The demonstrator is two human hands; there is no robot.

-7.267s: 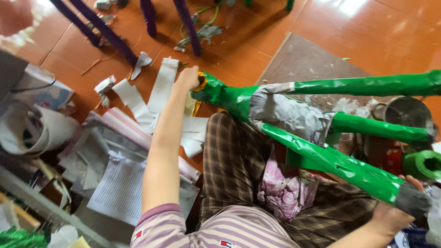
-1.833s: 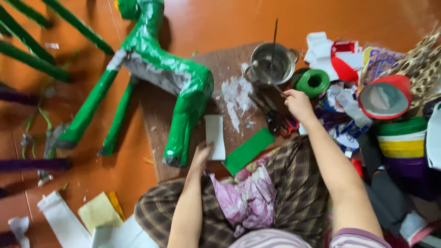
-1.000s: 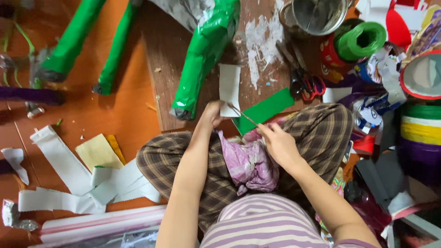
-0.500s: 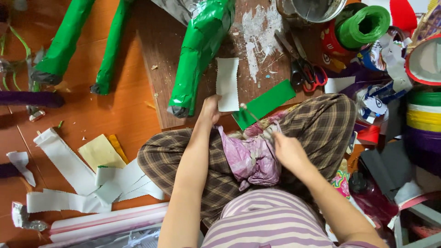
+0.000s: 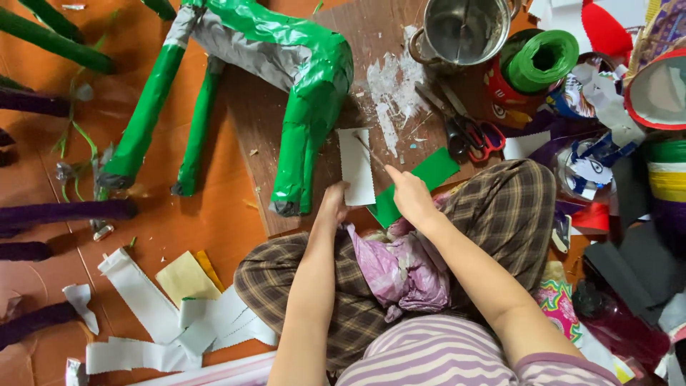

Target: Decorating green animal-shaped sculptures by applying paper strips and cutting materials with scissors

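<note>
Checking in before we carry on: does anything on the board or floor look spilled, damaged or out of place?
Yes. A dried white smear streaks the brown board beside the metal pot, like spilled paste. Cut white paper strips lie scattered on the orange floor. The green-wrapped figure lies on its side, grey patches still bare.

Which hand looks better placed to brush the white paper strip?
Probably the right hand: it grips the thin brush stick, whose tip lies on the white paper strip. The left hand only pins the strip's lower edge.
</note>
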